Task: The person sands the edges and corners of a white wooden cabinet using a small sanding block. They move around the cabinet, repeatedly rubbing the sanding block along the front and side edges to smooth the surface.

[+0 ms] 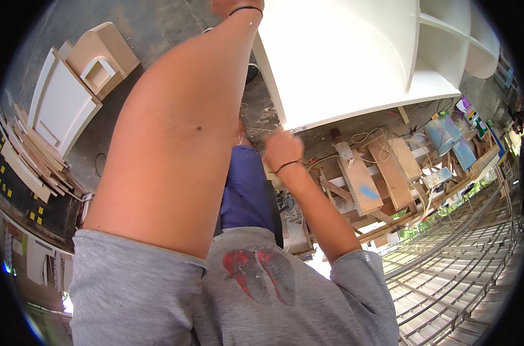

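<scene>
A large white cabinet with open compartments at its right side fills the upper right. My right hand is at its near left corner, fingers curled in and slightly blurred. Whatever they hold, if anything, is too small or hidden to make out. My left arm stretches far forward along the cabinet's left edge. Only part of my left hand shows at the top rim, beside the cabinet's far left side; its fingers are cut off from view. A dark band circles each wrist.
White and bare-wood panels lean at the left, above a stack of wooden strips. Right of me stands a wooden workbench with boards, cords and a light blue container. A metal grid lies at the lower right.
</scene>
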### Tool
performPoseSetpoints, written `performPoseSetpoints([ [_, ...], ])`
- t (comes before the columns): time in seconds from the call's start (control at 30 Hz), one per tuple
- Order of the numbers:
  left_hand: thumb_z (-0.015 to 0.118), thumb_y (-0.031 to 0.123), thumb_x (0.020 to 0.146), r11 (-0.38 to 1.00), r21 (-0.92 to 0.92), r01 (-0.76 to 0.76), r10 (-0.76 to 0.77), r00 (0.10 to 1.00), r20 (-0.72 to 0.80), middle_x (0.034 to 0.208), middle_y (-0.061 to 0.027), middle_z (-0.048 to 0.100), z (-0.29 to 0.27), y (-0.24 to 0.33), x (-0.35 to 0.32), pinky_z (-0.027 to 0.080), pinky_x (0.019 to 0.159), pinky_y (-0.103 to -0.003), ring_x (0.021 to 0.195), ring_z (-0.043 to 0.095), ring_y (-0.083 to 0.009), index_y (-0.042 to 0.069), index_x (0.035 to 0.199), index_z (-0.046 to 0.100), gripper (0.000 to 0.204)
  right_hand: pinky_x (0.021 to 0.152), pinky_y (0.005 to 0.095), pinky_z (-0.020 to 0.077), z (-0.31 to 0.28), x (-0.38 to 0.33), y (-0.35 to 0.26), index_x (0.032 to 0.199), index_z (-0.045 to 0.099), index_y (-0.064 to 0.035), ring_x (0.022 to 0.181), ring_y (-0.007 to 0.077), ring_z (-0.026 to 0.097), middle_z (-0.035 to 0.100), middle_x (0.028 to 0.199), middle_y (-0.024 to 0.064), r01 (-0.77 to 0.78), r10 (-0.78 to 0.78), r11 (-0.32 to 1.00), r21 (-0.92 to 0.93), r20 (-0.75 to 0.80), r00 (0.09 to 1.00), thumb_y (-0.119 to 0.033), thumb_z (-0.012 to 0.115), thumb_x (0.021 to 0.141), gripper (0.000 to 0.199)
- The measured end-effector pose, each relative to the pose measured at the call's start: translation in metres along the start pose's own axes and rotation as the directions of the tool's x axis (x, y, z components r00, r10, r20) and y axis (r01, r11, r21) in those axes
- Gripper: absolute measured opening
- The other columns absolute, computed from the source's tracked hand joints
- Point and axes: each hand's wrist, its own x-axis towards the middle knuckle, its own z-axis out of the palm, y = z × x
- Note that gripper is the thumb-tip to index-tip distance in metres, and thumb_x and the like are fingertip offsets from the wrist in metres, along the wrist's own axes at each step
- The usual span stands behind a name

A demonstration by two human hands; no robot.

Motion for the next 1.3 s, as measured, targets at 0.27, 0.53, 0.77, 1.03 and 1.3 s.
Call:
performPoseSetpoints([
  [0.27, 0.054, 0.021, 0.088, 0.999, -0.047, -0.022, 0.020, 0.999, -0.043, 0.126, -0.0284, 0.050, 0.010, -0.007, 0.007, 0.043, 0.096, -0.046, 0.115, 0.050, -0.0436, -0.004, 0.126, 0.045, 0.046, 0.071, 0.0407, 0.0524, -0.036, 0.000, 0.076, 0.092, 0.069, -0.0127, 0.088, 0.0276, 0.062, 0.061, 0.093, 0.0095, -0.247, 0.246, 0.969, 0.021, -0.213, 0.946, -0.019, 0.057, 0.084, 0.015],
  [0.53, 0.054, 0.019, 0.087, 0.998, -0.010, -0.068, 0.067, 0.990, -0.123, 0.118, -0.0284, 0.053, 0.016, -0.013, 0.007, 0.044, 0.092, -0.048, 0.107, 0.053, -0.0446, -0.004, 0.120, 0.046, 0.042, 0.075, 0.0392, 0.0540, -0.056, 0.000, 0.065, 0.096, 0.069, -0.0137, 0.091, 0.0262, 0.065, 0.063, 0.096, 0.0085, -0.160, 0.156, 0.984, -0.073, -0.057, 0.986, -0.019, 0.060, 0.082, 0.017],
  [0.77, 0.055, 0.019, 0.086, 0.996, -0.005, -0.084, 0.083, 0.993, -0.086, 0.115, -0.0287, 0.054, 0.011, -0.010, 0.006, 0.044, 0.091, -0.048, 0.106, 0.054, -0.0443, -0.004, 0.121, 0.046, 0.043, 0.066, 0.0387, 0.0504, -0.016, -0.002, 0.090, 0.098, 0.068, -0.0135, 0.082, 0.0260, 0.060, 0.059, 0.087, 0.0083, -0.173, 0.143, 0.984, -0.045, -0.377, 0.915, -0.016, 0.061, 0.078, 0.021],
  [1.03, 0.055, 0.018, 0.087, 0.996, 0.033, -0.083, 0.086, 0.988, -0.129, 0.116, -0.0295, 0.055, 0.014, -0.010, 0.004, 0.044, 0.093, -0.048, 0.105, 0.055, -0.0446, -0.006, 0.123, 0.047, 0.044, 0.065, 0.0398, 0.0496, -0.024, -0.004, 0.053, 0.084, 0.067, -0.0133, 0.082, 0.0286, 0.063, 0.062, 0.088, 0.0091, -0.150, 0.176, 0.982, 0.111, -0.281, 0.943, -0.019, 0.060, 0.082, 0.009],
  [1.3, 0.056, 0.018, 0.087, 0.996, 0.053, -0.071, 0.076, 0.993, -0.088, 0.118, -0.0296, 0.054, 0.007, -0.006, 0.005, 0.044, 0.094, -0.047, 0.108, 0.054, -0.0445, -0.007, 0.122, 0.047, 0.043, 0.069, 0.0402, 0.0517, 0.016, -0.009, -0.009, 0.092, 0.070, -0.0186, 0.090, 0.0264, 0.061, 0.060, 0.090, 0.0077, 0.067, -0.065, 0.997, 0.023, -0.094, 0.993, -0.018, 0.059, 0.079, 0.018],
])
